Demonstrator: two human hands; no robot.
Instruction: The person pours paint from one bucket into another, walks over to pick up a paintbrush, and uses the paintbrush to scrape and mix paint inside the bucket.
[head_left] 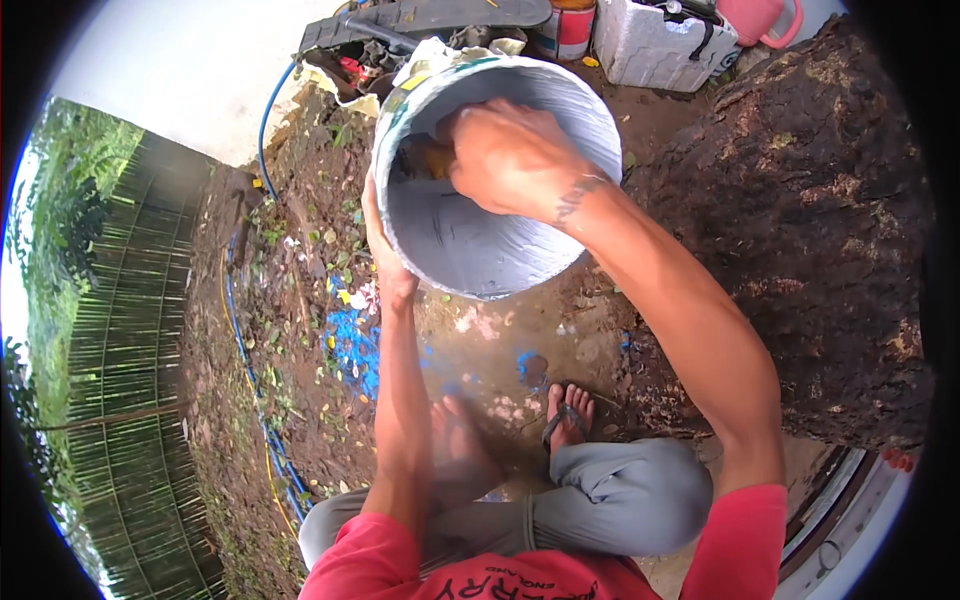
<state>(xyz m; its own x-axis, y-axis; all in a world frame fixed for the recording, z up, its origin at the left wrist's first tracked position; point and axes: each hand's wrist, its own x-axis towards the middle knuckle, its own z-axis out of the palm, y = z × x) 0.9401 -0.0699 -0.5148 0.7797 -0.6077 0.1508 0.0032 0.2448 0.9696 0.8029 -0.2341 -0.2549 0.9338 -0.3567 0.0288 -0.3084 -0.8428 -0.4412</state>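
Observation:
Tilted toward me is a large round bucket (470, 240), its inner wall coated in streaky grey-white. My left hand (388, 245) grips it from outside on the left, with most fingers hidden behind the wall. My right hand (515, 155) reaches inside, its fingers closed round what looks like a paintbrush (432, 160), brownish-yellow and dark, near the left inner wall. The hand hides much of this tool.
A white foam box (655, 45), a pink watering can (762, 18) and a red-and-white tin (568, 28) stand at the back. A thick rough log (800, 230) lies right. Blue hose (262, 400) runs along the left, near a slatted fence (125, 330). Blue paint (352, 350) stains the ground.

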